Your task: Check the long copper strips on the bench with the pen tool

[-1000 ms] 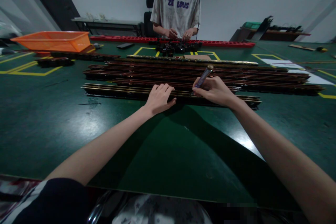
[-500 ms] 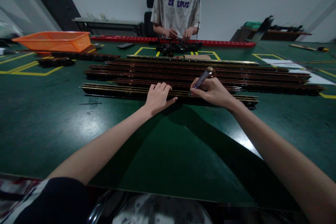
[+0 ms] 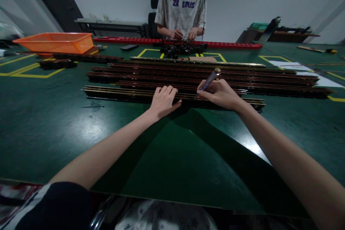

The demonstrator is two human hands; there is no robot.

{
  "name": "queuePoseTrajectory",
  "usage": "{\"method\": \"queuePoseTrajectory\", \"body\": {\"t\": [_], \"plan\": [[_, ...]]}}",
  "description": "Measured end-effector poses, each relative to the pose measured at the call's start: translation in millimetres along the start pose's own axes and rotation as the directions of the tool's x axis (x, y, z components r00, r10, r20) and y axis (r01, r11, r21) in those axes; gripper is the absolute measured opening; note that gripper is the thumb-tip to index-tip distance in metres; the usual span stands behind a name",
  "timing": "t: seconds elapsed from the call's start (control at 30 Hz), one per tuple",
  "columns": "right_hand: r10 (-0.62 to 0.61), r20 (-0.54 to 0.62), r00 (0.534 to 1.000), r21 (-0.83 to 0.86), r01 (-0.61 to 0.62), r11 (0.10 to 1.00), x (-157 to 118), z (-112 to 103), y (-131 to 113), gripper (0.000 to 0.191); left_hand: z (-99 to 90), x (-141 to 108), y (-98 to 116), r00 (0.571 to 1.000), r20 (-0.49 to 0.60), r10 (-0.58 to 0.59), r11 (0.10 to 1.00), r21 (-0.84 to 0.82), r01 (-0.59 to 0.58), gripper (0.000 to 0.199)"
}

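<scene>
Long dark metal strips with gold-coloured edges [image 3: 115, 92] lie side by side across the table in front of me. Over the nearest row rests my left hand [image 3: 164, 101], palm down, its fingers laid across the strips and its thumb stretched out on the near side. My right hand [image 3: 217, 94] is closed in a pen grip around a small screwdriver [image 3: 210, 79] with a clear purplish handle and a brass-coloured end. The tool leans up to the right. Its thin tip points down at the nearest row, just right of my left hand; the exact contact point is too small to tell.
More dark strips [image 3: 285, 85] lie behind the nearest row. An orange bin [image 3: 64, 42] stands back left, and a long red slotted bar [image 3: 231, 45] runs along the far side. Across the table a person [image 3: 181, 10] handles small black parts [image 3: 178, 48]. White paper [image 3: 327, 79] lies at right.
My right hand and the screwdriver have shifted very slightly to the right. My left hand stays nearly where it was on the strips.
</scene>
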State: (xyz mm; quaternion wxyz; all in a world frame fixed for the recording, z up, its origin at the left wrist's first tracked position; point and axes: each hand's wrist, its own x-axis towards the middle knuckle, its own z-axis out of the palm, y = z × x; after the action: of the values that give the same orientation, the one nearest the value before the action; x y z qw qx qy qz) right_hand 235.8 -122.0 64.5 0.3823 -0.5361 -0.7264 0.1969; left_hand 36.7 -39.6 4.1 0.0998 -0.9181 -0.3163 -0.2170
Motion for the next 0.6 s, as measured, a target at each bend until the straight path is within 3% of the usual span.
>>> {"method": "queuePoseTrajectory", "body": {"t": [0.6], "plan": [[-0.011,-0.012,1.000,-0.015,0.011,1.000,0.9,-3.4,4.4,0.015,1.8,-0.3,-1.4,1.000,-0.028,-0.009,1.000,-0.015,0.009,0.034]]}}
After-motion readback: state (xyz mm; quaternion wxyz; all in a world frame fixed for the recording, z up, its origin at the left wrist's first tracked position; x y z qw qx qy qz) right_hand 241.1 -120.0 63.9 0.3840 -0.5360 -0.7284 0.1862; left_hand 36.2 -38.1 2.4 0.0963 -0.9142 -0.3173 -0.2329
